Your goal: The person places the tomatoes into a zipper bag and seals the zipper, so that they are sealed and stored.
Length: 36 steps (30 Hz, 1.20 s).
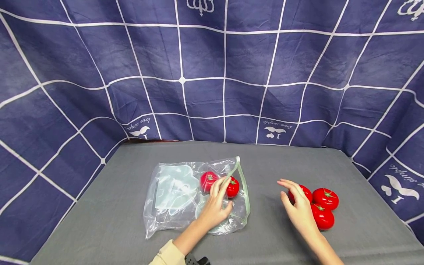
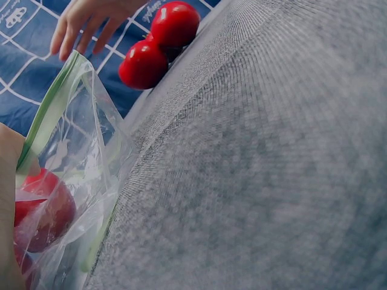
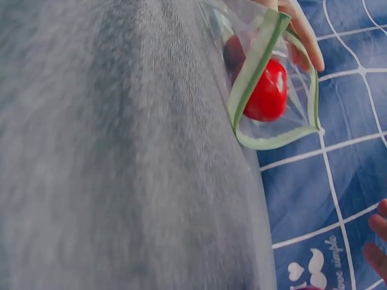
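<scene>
A clear zip bag with a green-edged mouth lies on the grey table, its mouth facing right and gaping. Two red tomatoes are inside, one deeper and one near the mouth. My left hand holds the bag by its upper film at the mouth, so the edge stands raised. To the right, my right hand hovers beside three tomatoes, thumb and fingers apart with nothing between them. It partly hides the nearest tomato. In the left wrist view, the right hand appears beyond the bag's edge.
The grey table stretches between the bag and the tomatoes. A blue curtain with white grid lines hangs behind and at the sides. Pale printed shapes show on the bag.
</scene>
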Each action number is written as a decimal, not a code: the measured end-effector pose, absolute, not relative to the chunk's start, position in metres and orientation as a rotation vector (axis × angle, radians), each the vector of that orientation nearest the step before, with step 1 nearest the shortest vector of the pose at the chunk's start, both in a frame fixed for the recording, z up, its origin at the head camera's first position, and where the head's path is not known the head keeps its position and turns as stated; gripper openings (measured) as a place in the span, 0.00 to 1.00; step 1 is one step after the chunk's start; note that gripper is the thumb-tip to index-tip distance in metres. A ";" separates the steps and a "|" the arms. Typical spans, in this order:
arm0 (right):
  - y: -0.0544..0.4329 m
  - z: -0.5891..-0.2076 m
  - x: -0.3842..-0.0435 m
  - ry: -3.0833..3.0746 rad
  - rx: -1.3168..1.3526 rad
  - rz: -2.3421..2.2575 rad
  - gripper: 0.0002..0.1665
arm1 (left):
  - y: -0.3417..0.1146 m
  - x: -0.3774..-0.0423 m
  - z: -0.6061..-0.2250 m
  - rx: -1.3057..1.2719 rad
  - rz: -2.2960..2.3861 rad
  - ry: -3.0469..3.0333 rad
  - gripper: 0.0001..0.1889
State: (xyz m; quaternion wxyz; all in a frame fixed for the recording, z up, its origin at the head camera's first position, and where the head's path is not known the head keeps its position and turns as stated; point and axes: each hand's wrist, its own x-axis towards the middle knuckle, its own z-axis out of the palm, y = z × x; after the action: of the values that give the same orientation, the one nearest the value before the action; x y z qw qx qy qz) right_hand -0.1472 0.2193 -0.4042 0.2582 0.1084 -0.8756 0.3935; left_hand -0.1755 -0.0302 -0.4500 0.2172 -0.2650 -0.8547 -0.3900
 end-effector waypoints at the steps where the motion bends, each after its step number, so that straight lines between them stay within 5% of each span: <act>1: 0.221 -0.404 -0.146 -2.368 0.285 1.067 0.19 | -0.030 -0.176 -0.450 -0.735 -1.081 -2.366 0.40; 22: 0.279 -0.400 -0.134 -2.237 0.004 0.956 0.15 | -0.030 -0.175 -0.451 -0.746 -1.069 -2.339 0.41; 36: 0.348 -0.412 -0.152 -2.425 -0.145 0.982 0.23 | -0.031 -0.175 -0.449 -0.742 -1.056 -2.358 0.40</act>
State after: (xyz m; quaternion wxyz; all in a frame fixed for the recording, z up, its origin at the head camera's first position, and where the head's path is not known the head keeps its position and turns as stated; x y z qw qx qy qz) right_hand -0.1517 0.3482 -0.4116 0.2577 -0.0533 -0.8943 0.3620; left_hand -0.1746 -0.0314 -0.4493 0.2246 -0.2690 -0.8548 -0.3829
